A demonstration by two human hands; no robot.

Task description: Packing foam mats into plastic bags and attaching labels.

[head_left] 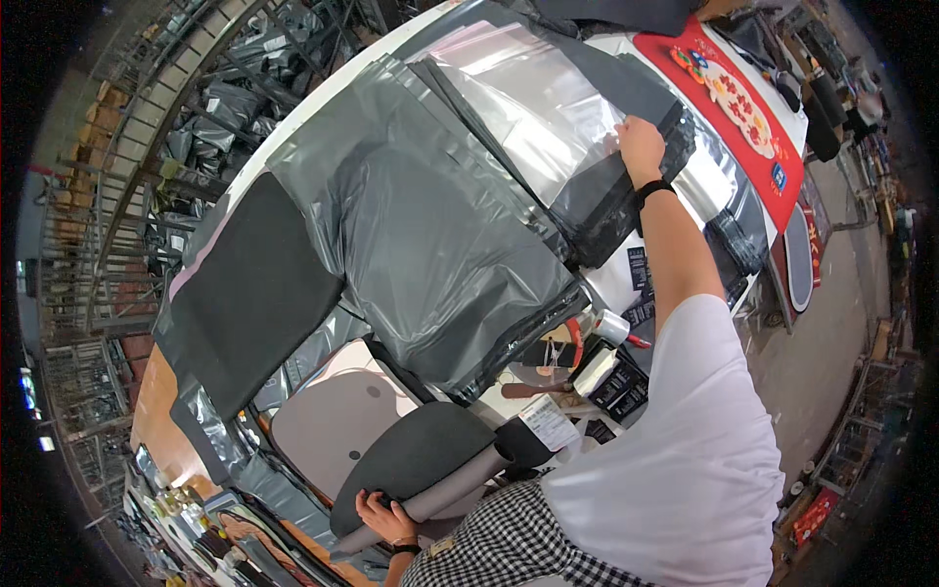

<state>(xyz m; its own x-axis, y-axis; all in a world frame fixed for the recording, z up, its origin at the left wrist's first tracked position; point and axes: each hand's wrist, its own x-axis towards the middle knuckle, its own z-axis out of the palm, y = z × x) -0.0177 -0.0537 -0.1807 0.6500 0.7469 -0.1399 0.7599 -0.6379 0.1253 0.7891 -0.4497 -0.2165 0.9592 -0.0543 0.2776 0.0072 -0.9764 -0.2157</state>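
— Where are the hands?

— The right hand (641,145) is stretched out toward two o'clock, fingers pinched on the edge of a clear plastic bag (548,108) that lies on top of a dark grey bag (626,191). There's a black band on that wrist.

— And the other one?

— The left hand (383,516) is down at six o'clock, clenched around a rolled grey mat (430,470), its oval end opening toward twelve.

— What's around them?

— Out from the right hand, toward nine o'clock, a heap of grey plastic mailer bags (430,235) covers the middle of the white counter (323,108). A black flat pad (249,293) sits further out at nine. Just below the heap, near five o'clock, there's a tape roll (608,328). A red patterned cloth (743,108) lies at one o'clock, near the right hand.
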